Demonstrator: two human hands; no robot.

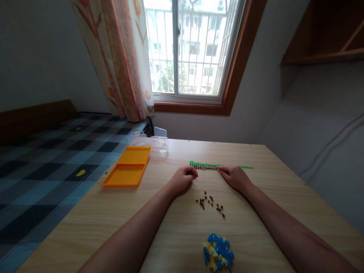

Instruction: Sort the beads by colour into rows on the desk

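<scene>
A row of small green pieces (pixel 203 164) lies across the table, with a row of small dark brown pieces (pixel 202 167) along its near side. My right hand (pixel 235 176) has its thumb and finger pinched at the right end of the brown row, on what looks like a small brown piece; the fingers partly cover it and hide some green pieces behind. By the row's left end, my left hand (pixel 183 179) rests on the table with its fingers curled in; whether anything is inside them is hidden. Loose brown pieces (pixel 211 198) lie scattered between my forearms.
A pile of blue and yellow pieces (pixel 218 251) sits near the front edge. At the left lies an open orange case (pixel 125 175), with clear plastic boxes (pixel 158 146) behind it. A bed (pixel 68 144) stands left of the wooden table (pixel 159 242), below a window.
</scene>
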